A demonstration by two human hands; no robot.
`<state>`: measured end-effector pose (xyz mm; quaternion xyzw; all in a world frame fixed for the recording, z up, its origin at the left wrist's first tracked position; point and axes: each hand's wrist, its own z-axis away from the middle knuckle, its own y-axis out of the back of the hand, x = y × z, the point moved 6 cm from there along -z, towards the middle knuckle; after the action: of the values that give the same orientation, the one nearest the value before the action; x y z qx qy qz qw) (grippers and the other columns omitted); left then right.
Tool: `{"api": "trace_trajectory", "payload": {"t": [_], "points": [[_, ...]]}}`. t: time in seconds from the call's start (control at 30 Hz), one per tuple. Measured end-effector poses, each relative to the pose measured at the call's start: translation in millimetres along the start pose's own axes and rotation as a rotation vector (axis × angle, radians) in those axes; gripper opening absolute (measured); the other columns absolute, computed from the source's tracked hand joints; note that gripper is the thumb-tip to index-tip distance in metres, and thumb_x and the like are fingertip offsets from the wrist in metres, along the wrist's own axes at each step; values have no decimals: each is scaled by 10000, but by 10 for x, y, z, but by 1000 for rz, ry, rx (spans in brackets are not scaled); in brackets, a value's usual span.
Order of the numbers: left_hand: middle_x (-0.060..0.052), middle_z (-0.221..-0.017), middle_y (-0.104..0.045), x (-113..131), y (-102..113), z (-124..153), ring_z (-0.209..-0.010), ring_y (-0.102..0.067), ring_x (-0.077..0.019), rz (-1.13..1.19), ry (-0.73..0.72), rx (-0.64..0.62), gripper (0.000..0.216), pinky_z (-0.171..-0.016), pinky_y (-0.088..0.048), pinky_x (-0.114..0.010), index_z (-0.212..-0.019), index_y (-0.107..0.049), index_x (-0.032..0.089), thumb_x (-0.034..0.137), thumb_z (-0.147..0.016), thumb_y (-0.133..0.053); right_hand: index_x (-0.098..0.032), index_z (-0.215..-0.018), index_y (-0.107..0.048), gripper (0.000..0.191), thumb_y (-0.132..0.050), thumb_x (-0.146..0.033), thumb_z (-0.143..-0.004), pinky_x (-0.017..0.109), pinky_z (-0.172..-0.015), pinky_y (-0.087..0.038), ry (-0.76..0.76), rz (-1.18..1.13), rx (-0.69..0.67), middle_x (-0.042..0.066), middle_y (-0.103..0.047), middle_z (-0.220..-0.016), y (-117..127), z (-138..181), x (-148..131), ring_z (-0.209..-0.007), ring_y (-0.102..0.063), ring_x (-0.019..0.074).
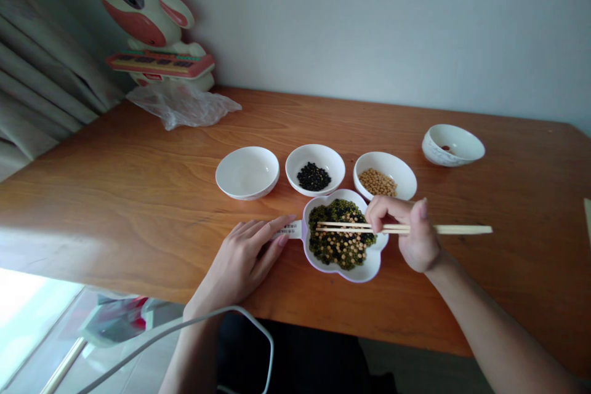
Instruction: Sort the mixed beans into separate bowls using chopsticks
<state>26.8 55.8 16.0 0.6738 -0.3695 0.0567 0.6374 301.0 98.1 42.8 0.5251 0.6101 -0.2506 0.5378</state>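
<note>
My right hand [410, 231] is closed on a pair of wooden chopsticks [455, 229], whose tips lie level over the flower-shaped dish [364, 268] of mixed green, black and yellow beans. My left hand [247, 255] rests flat on the table with fingers stretched out, fingertips touching the dish's white labelled handle [290, 231]. Behind the dish stand three white bowls in a row: an empty one [247, 172], one with black beans [314, 169], one with yellow beans [385, 175].
Another white bowl [452, 144] sits at the far right. A crumpled clear plastic bag [182, 104] and a cow-shaped toy [148, 18] stand at the back left by the wall. The wooden table's front edge [138, 283] is near me; a white cable [207, 320] hangs below.
</note>
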Motion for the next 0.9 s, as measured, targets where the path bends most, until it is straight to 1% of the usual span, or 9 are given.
{"api": "trace_trajectory", "payload": {"t": [0.37, 0.6, 0.77, 0.9], "points": [[-57, -1288, -741, 0, -1, 4, -1116, -699, -250, 2, -4, 8, 382, -984, -497, -405, -1459, -547, 299, 307, -1080, -499, -241, -724, -609, 736, -87, -649, -1044, 398, -687, -401, 24, -9, 6, 47, -556, -695, -1, -2, -12, -677, -515, 220], [-56, -1281, -742, 4, 11, 5, -1110, -701, -247, 4, 0, 6, 380, -982, -495, -396, -1456, -552, 293, 309, -1080, -500, -241, -722, -595, 739, -73, -659, -1037, 402, -690, -395, 13, 7, -15, 45, -549, -699, -12, -2, -5, -680, -509, 220], [-51, -1304, -732, -6, -2, 5, -1139, -685, -246, 4, 6, -5, 380, -1007, -476, -404, -1461, -543, 301, 305, -1084, -496, -241, -717, -606, 727, -101, -646, -1047, 399, -685, -387, 17, -3, 2, 46, -554, -699, 7, -3, 0, -678, -510, 218], [-47, -1303, -732, -8, -7, 0, -1137, -684, -250, 10, 5, -1, 381, -997, -477, -398, -1461, -543, 303, 302, -1082, -499, -244, -705, -607, 707, -130, -630, -1056, 391, -662, -381, 43, -13, 22, 39, -543, -675, 19, -2, -5, -655, -506, 214]]}}
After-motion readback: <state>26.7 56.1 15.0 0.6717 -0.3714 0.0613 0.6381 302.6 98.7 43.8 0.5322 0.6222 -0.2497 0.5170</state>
